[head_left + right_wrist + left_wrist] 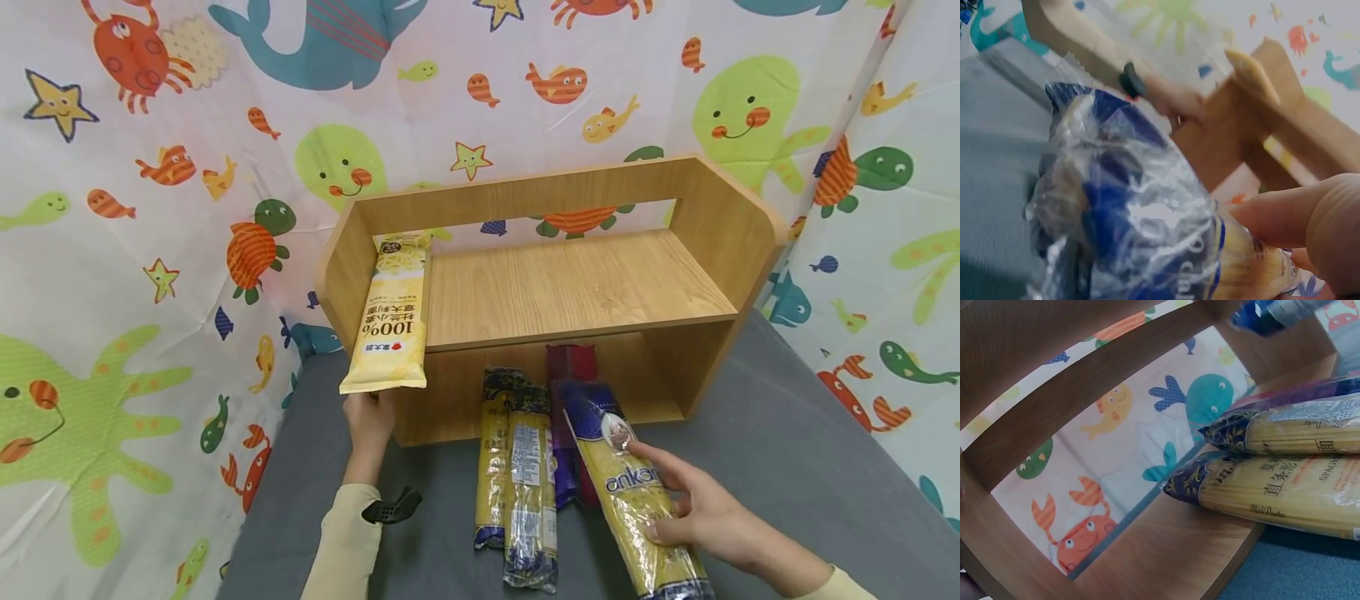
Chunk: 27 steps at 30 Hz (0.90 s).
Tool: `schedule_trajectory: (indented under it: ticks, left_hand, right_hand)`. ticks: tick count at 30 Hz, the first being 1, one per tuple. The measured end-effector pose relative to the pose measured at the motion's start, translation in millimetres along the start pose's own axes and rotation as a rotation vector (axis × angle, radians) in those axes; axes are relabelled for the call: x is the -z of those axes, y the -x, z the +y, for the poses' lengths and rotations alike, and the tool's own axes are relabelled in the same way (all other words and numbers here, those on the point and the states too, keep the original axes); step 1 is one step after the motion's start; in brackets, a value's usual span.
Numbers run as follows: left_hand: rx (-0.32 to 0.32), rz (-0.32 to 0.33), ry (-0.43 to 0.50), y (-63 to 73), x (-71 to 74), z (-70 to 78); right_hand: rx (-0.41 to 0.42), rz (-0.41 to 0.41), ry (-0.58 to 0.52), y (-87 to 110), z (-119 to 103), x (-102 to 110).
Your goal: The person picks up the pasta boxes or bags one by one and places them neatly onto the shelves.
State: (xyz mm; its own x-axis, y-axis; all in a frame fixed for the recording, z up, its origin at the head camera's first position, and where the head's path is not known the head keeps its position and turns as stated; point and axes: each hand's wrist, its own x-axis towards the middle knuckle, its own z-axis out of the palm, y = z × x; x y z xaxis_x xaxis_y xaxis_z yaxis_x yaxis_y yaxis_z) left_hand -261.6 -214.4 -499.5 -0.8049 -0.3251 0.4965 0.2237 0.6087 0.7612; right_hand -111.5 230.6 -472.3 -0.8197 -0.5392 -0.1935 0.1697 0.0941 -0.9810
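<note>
My right hand (701,504) grips a clear-and-blue pack of spaghetti (626,502), thumb and fingers on its two sides, tilted in front of the wooden shelf (577,287). Its crinkled blue end fills much of the right wrist view. At the shelf's left side my left hand (369,421) holds the front edge of the side panel, its fingertips mostly hidden in the head view. Right above that hand, a yellow pasta packet (390,321) lies on the upper board against the left panel, its near end jutting past the edge.
Two more spaghetti packs (492,467) (532,492) lie side by side, far ends inside the lower compartment. Beside them a red and purple packet (573,364) is partly covered by the held pack. A grey cloth (442,517) covers the table; a patterned curtain (480,125) hangs behind.
</note>
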Motion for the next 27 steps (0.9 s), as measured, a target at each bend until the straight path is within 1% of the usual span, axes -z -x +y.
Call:
schedule_trajectory:
  ticks: [3, 6, 9, 13, 16, 18, 19, 22, 26, 27]
  left_hand:
    - [0.003, 0.002, -0.003, 0.4, 0.1, -0.3]
    - [0.006, 0.003, -0.008, 0.6, 0.4, -0.4]
    - [0.009, 0.003, -0.011, 0.5, 0.4, -0.5]
    - [0.002, 0.009, -0.019, 0.8, -0.4, -1.4]
    - [-0.004, 0.012, -0.026, 1.2, -1.2, -1.9]
    - [-0.003, 0.014, -0.026, 1.5, -1.6, -2.1]
    - [-0.001, 0.014, -0.025, 1.6, -1.5, -2.1]
    - [-0.004, 0.016, -0.027, 2.1, -1.3, -1.4]
    - [-0.015, 0.016, -0.033, 1.6, -0.7, -0.1]
    - [-0.015, 0.016, -0.035, 1.4, -0.6, 0.1]
  right_hand:
    - [0.016, -0.065, 0.009, 2.0, -16.6, -5.1]
    - [0.049, -0.141, -0.011, 3.8, -31.4, -10.5]
    - [0.063, -0.199, -0.022, 4.6, -47.3, -16.1]
    - [0.077, -0.296, -0.089, 3.9, -68.5, -19.9]
    - [0.114, -0.383, -0.152, 2.4, -82.8, -19.2]
    - [0.147, -0.419, -0.151, 1.2, -92.1, -17.6]
    - [0.164, -0.427, -0.138, 0.9, -96.5, -16.7]
    - [0.194, -0.388, -0.039, 1.4, -110.2, -13.7]
    - [0.186, -0.368, -0.024, 1.5, -126.3, -12.4]
    - [0.175, -0.375, -0.046, 0.9, -129.8, -12.1]
